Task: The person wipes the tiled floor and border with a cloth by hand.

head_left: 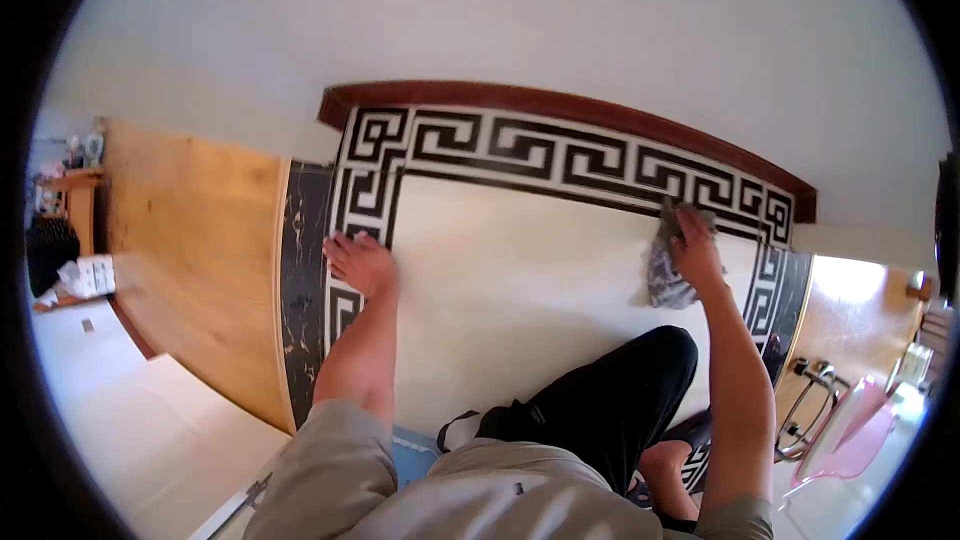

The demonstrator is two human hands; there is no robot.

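Note:
My right hand [694,245] presses on a crumpled grey patterned cloth [665,273], which lies on the cream floor tile [490,260] near its black-and-white key-pattern border [525,150]. On the left side of the same border, my left hand [360,262] lies flat with its fingers spread and nothing in it. My black-trousered knee is bent over the tile between my arms.
A dark red baseboard [560,108] runs along the white wall ahead. Wooden floor [195,260] lies to the left beyond a black marble strip [305,280]. At right are a pink basin [855,435] and metal tubing [812,410]. A blue object [412,455] sits by my body.

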